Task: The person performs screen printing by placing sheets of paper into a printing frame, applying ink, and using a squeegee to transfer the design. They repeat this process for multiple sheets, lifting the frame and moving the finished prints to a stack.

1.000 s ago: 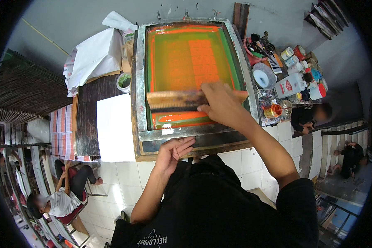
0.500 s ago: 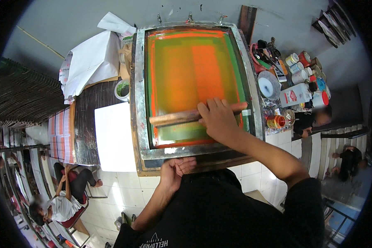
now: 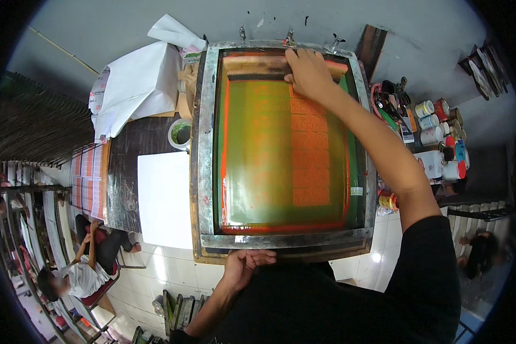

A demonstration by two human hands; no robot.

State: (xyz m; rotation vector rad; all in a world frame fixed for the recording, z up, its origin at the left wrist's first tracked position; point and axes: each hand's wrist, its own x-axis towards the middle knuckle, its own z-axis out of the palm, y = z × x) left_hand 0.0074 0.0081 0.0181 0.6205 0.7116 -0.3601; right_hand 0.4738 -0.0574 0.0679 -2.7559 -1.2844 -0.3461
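My right hand (image 3: 311, 73) grips the wooden handle of a squeegee (image 3: 255, 66), which lies across the far end of a printing screen. The screen's mesh (image 3: 261, 183) is green-yellow, with an orange printed block (image 3: 311, 166) right of its middle and orange ink along its sides. A worn metal screen frame (image 3: 286, 238) surrounds the mesh. My left hand (image 3: 243, 266) rests at the near edge of the frame, its fingers loosely bent and pointing right, with nothing visible in them.
White paper sheets (image 3: 165, 198) and a roll of tape (image 3: 180, 134) lie on the dark table (image 3: 126, 178) at left. Ink jars (image 3: 432, 135) and tools (image 3: 391, 106) crowd the right side. Clamps (image 3: 289, 39) stand behind the screen. A seated person (image 3: 89, 281) is at lower left.
My right hand has carried the squeegee from the near part of the screen to its far end. Rows of orange pattern now show in the mesh. My left hand stays by the near edge.
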